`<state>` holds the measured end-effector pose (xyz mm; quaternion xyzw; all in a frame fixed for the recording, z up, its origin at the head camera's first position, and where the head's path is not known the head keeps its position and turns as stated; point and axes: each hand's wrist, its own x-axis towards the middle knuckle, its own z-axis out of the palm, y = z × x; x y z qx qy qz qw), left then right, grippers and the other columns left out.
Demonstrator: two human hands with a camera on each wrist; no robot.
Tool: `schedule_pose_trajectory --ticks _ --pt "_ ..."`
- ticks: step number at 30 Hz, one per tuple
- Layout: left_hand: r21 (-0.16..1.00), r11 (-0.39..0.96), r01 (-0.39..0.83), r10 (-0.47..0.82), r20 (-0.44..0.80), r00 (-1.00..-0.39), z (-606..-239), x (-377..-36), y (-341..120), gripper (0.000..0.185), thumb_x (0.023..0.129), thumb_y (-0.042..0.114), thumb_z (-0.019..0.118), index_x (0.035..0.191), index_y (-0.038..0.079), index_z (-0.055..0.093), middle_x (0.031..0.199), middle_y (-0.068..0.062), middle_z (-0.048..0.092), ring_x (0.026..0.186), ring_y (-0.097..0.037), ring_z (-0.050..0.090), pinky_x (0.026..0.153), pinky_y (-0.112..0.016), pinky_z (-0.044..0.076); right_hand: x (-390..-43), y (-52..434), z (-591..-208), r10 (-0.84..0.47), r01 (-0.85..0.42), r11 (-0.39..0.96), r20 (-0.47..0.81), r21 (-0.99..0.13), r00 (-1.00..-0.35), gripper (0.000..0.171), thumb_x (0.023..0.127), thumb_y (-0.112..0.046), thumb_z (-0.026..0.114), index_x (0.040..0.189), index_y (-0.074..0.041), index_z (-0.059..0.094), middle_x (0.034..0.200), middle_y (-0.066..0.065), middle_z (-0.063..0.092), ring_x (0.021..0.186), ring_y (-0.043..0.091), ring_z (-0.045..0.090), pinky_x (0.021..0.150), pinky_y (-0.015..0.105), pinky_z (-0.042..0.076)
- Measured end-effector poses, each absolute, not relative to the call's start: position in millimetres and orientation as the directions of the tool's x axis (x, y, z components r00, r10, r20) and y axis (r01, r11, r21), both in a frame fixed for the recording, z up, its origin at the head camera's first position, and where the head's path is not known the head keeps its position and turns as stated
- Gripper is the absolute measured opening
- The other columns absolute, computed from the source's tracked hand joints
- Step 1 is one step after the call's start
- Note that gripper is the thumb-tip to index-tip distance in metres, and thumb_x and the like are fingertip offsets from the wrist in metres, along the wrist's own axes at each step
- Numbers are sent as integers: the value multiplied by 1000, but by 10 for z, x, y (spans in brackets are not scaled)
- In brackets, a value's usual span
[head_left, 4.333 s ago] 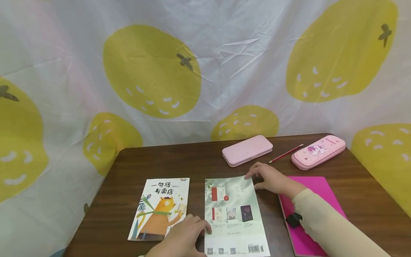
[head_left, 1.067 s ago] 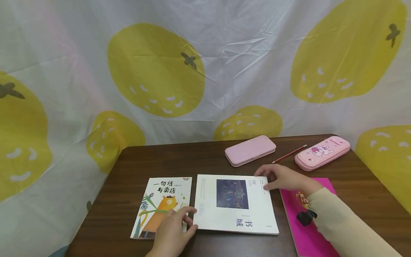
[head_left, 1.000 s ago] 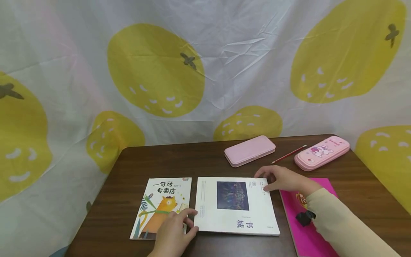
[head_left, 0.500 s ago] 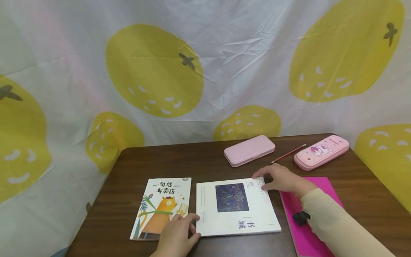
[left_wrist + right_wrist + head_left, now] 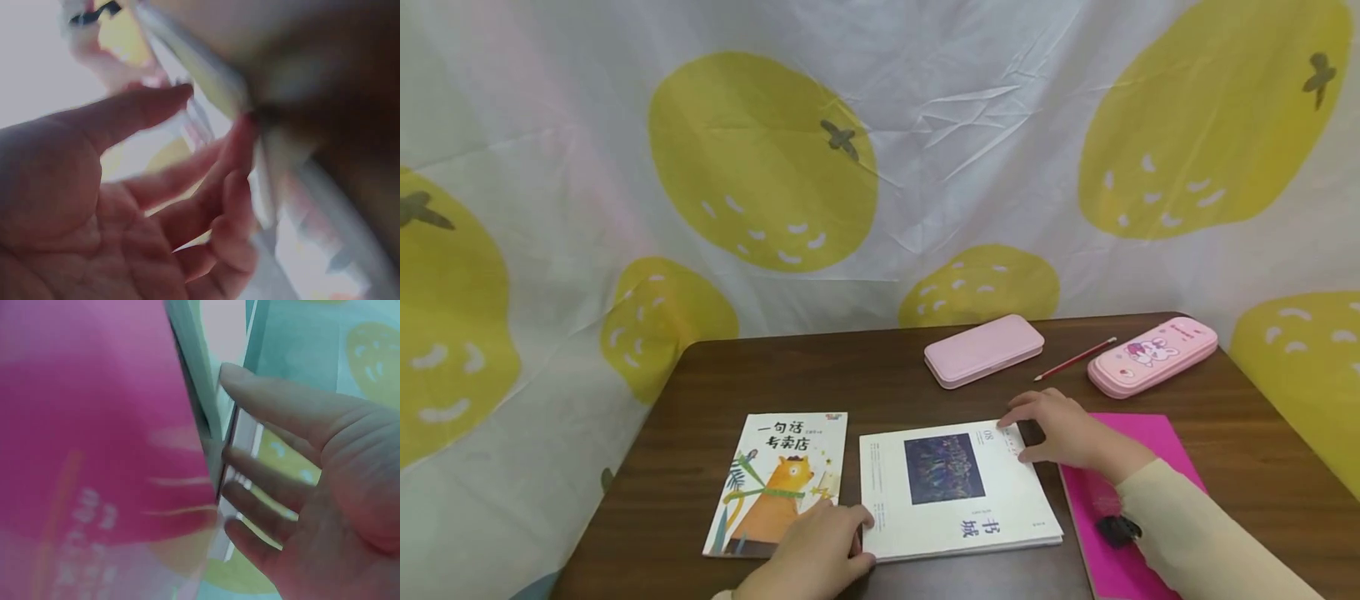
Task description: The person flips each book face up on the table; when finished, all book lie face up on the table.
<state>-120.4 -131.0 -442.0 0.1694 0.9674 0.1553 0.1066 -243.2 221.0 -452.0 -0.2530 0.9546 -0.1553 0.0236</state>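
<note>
A white magazine (image 5: 891,500) with a dark square picture lies front cover up on the table, its print running sideways. My left hand (image 5: 820,546) holds its left edge, index finger on the side and thumb at the near left corner. At the far right corner, my right hand (image 5: 1063,429) grips with the index finger at the top and the thumb on the right side. The left wrist view is blurred, with the left thumb (image 5: 140,112) close to the magazine's edge. In the right wrist view, the right thumb (image 5: 275,403) touches the pages.
A picture book with an orange cat (image 5: 782,475) lies left, partly under the left hand. The bright pink book (image 5: 1138,450) lies under the right forearm. Behind are a plain pink case (image 5: 985,350), a red pencil (image 5: 1075,360) and a pink rabbit case (image 5: 1153,354).
The magazine was back cover up and upright 4.3 seconds ago; by 1.1 seconds ago it was front up and sideways. Since then it has slid slightly nearer and turned a little, both hands with it.
</note>
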Motion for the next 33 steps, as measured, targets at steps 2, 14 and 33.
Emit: schedule_pose_trajectory --ticks 2,14,33 --pt "355 883 307 377 -146 -915 -4337 -1260 -1348 30 78 33 73 101 16 68 60 17 49 66 -4 44 55 -23 35 -2354 2213 -4502 -481 -473 828 51 -302 -875 47 68 -28 85 111 -26 70 129 13 58 119 39 47 93 63 37" --pt "328 862 386 438 -103 -893 -4257 -2042 -1440 25 83 22 73 107 17 69 99 2 64 89 -15 57 75 -34 49 -1956 2188 -4402 -546 -532 792 42 -299 -837 51 57 -39 89 102 -26 70 104 -1 62 100 24 56 91 48 46" --pt "277 858 434 475 -105 -873 -4486 -2333 -1446 20 82 32 75 101 28 69 121 1 59 114 -23 52 90 -41 48 -1692 2133 -4451 -469 -441 859 -55 -258 -882 62 44 -44 92 96 -31 61 88 -9 55 81 10 49 65 33 44"
